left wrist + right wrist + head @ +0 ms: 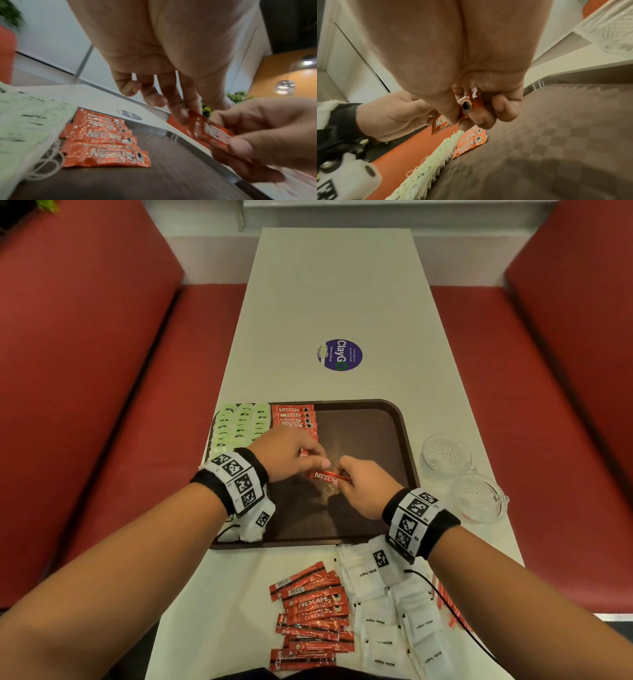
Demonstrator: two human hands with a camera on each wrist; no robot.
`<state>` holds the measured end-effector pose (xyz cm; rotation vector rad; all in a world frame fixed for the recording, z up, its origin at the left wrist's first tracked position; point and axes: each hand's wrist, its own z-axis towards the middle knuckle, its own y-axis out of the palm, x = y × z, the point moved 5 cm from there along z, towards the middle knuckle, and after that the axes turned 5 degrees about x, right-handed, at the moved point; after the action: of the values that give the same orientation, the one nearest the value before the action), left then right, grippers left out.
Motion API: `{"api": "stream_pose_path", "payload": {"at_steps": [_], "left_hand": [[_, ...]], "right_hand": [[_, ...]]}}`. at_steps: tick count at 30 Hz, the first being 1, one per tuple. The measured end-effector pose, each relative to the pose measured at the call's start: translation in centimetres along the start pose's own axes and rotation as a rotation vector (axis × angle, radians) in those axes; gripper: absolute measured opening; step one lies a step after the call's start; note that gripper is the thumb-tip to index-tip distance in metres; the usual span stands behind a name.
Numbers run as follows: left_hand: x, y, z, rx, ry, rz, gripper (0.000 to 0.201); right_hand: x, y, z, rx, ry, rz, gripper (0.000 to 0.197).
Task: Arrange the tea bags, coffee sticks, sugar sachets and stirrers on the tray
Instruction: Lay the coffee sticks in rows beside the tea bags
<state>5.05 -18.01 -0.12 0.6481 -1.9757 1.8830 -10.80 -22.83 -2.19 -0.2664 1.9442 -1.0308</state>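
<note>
Taking the brown tray as the landmark, pale green tea bags are lying in rows over its far-left corner, and just right of them red coffee sticks are lying in an overlapping column on the tray's floor. Above the tray's middle, the left hand is curling its fingers round one end of a red coffee stick, while the right hand is pinching the other end between thumb and curled fingers; the stick is hanging in the air over the tray, between both hands. On the tabletop just below the tray's near rim, loose coffee sticks are lying in a heap, with white sugar sachets beside them to the right and red-striped stirrers further right. Two clear glass cups are standing just off the tray's right rim.
</note>
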Motion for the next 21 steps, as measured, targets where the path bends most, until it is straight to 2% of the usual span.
{"api": "stream_pose_path", "payload": {"at_steps": [3, 8, 10, 14, 21], "left_hand": [[0.5, 0.9, -0.8, -0.055, 0.063, 0.082, 0.012], [-3.6, 0.2, -0.7, 0.068, -0.196, 0.205, 0.01], [-5.2, 0.7, -0.7, 0.028, -0.274, 0.252, 0.012], [-6.5, 1.9, -0.2, -0.016, -0.33, 0.344, 0.015], [-7.1, 2.0, 0.8, 0.006, -0.383, 0.46, 0.016]], "right_hand": [[-0.1, 0.2, 0.3, 0.015, 0.002, 0.014, 0.006], [0.6, 0.0, 0.3, 0.088, 0.067, -0.017, 0.055], [0.7, 0.0, 0.2, 0.084, 0.057, -0.05, 0.051], [0.1, 0.7, -0.6, -0.048, -0.039, -0.122, 0.024], [-1.2, 2.7, -2.4, -0.255, -0.139, -0.169, 0.027]]}}
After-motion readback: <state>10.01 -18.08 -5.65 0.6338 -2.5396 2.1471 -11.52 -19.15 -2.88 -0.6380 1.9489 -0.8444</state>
